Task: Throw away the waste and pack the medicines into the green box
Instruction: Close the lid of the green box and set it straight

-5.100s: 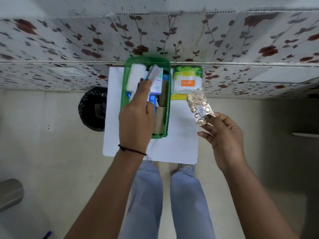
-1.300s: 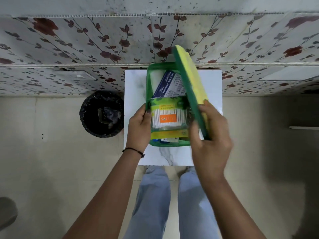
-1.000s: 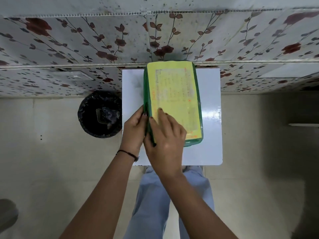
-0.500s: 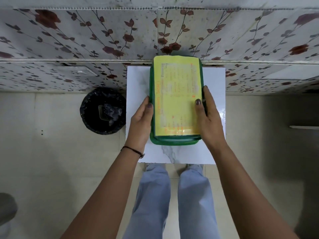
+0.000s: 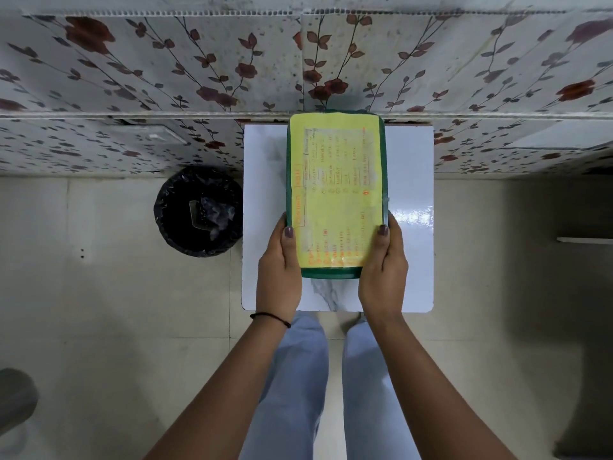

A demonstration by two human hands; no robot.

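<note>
**Head view: both hands clasp the closed green box on the desk**

Head view, looking straight down. The green box (image 5: 335, 194) lies on the white desk (image 5: 411, 260), its far end against the floral wall (image 5: 166, 61). Its lid is on, and a yellow sheet (image 5: 335, 180) with orange and grey writing covers nearly the whole top; the writing is too blurred to read. The medicines are hidden under the lid.

The left hand (image 5: 278, 270) grips the box's near left side, thumb lying on the lid's edge and the other fingers hidden beside or under the box. The right hand (image 5: 383, 270) grips the near right side in the same way, thumb on the lid's right edge. Both hands are closed on the box, one on each side, at its near end. A thin black band (image 5: 270, 318) circles the left wrist.

Left of the desk, just beside its edge, a round bin (image 5: 199, 210) with a black liner stands on the tiled floor (image 5: 99, 310); crumpled clear waste (image 5: 212, 210) lies inside it. Below the desk the person's legs in light blue trousers (image 5: 298, 376) show between the forearms.
</note>
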